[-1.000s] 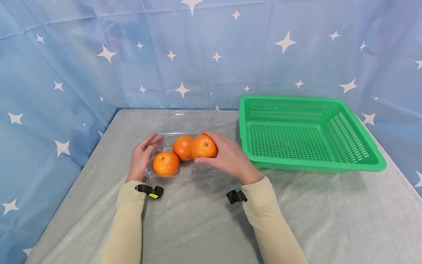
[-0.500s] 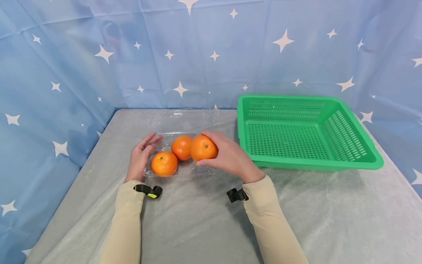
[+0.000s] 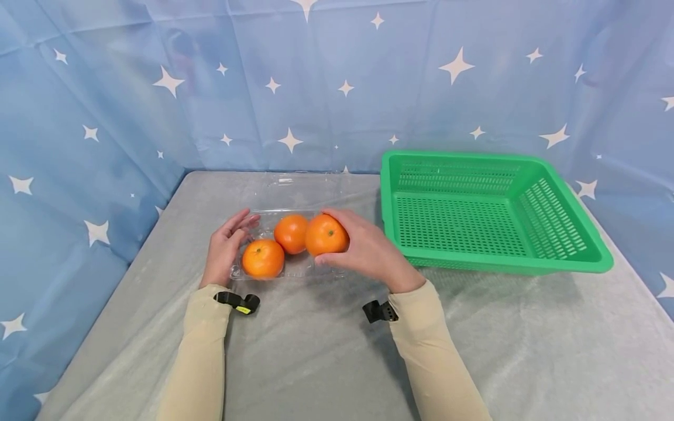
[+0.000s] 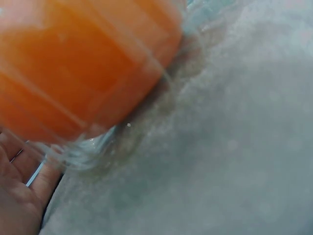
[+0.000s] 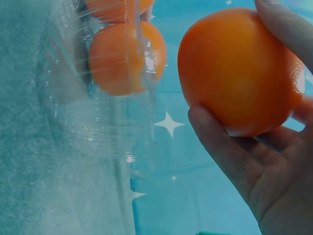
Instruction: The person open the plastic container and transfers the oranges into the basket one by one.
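Observation:
My right hand (image 3: 368,248) grips an orange (image 3: 327,235) between thumb and fingers above the right part of a clear plastic clamshell box. In the right wrist view that orange (image 5: 239,71) hangs apart from the box wall (image 5: 115,129). Two more oranges sit inside the box: one at the front left (image 3: 262,259) and one near the middle (image 3: 291,233). The box's lid (image 3: 300,188) is folded back toward the curtain. My left hand (image 3: 223,248) rests at the box's left side with loosely bent fingers; the left wrist view shows its fingers (image 4: 46,181) partly hidden beside the box.
A green perforated plastic basket (image 3: 392,228) stands to the right of the box, close to my right hand. Grey cloth (image 3: 305,351) covers the table. A blue curtain with white stars (image 3: 337,70) hangs behind and along the left.
Both hands and the oranges keep nearly the same places. The head view shifts slightly.

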The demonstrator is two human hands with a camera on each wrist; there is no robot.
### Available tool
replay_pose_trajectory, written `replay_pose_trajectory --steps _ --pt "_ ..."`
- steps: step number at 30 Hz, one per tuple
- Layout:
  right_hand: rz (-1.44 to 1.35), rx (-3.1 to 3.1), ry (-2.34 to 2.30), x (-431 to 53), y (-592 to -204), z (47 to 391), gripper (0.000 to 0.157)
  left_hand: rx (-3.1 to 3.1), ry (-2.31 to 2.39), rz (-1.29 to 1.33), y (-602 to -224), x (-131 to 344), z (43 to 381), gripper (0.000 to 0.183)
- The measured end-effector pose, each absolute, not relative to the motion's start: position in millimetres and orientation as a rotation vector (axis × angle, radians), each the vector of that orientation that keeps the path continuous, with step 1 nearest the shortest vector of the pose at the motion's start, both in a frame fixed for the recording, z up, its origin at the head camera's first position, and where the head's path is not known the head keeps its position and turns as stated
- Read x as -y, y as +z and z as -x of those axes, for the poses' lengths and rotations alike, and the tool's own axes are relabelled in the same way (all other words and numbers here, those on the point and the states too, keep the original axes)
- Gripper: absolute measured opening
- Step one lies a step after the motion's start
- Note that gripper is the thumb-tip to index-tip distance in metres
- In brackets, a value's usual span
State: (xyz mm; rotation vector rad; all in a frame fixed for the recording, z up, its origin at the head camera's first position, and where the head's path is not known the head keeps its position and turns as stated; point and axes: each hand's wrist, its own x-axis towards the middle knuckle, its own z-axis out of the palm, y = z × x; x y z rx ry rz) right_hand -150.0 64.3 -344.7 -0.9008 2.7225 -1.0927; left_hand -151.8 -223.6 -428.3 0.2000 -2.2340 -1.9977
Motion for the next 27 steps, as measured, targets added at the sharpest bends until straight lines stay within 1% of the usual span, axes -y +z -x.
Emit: replay_pose_trajectory --steps 6,11,20,27 --pt "0.881 -2.758 -1.060 -66.3 -341.2 146.7 0.077 2.239 -2.028 -0.226 -411.7 217.9 144.5 0.044" --pt "0.852 -2.759 -1.057 -67.3 -339.2 145.0 0.076 2.228 -2.034 -0.235 -415.8 219.8 146.0 0.044" --pt "0.827 -2.751 -1.058 -67.5 -337.2 144.7 0.075 2.193 -2.040 -0.203 -436.8 226.7 154.8 0.043" --pt "0.857 -2.757 -1.004 -65.7 -336.5 144.8 0.080 2.178 -2.089 -0.188 -434.0 227.2 153.5 0.042"
